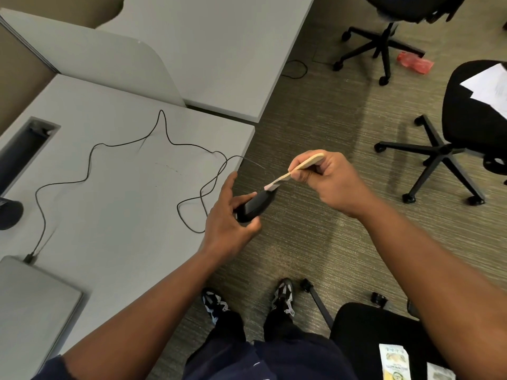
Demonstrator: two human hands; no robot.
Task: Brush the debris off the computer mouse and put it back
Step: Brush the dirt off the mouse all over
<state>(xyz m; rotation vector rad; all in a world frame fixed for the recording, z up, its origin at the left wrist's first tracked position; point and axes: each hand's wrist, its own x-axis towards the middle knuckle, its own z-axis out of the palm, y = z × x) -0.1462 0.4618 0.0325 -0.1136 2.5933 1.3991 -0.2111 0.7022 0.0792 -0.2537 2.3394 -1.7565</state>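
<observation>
- The person stands just off the desk's (115, 204) right edge, both arms stretched out over the carpet.
- The left hand (226, 218) holds the black computer mouse (253, 205) in a curled grip, thumb along its near side and fingers wrapped behind it, the index finger standing up straighter than the rest.
- The mouse is off the desk altogether, held in the air just beyond the right edge, tilted with its front end raised toward the other hand.
- The right hand (326, 179) pinches a wooden-handled brush (299, 167), fingers and thumb closed tight round the upper part of the handle; the handle slopes down to the left.
- The brush's pale bristle end touches the raised front end of the mouse.
- A thin black cable (90, 160) snakes in loose loops across the middle of the desk, from a plug at a closed grey laptop (33, 311) on the near left corner, over to the right edge and on toward the mouse.
- A cable slot (24, 149) is sunk into the desk near its left edge, and a grey divider panel (109, 64) stands along the far edge.
- On the carpet to the right stand black swivel chairs; one (472, 119) carries white paper sheets (488, 89), and a red wrapper (415, 63) lies by the base of another.
- The person's patterned shoes (282, 297) show below.
</observation>
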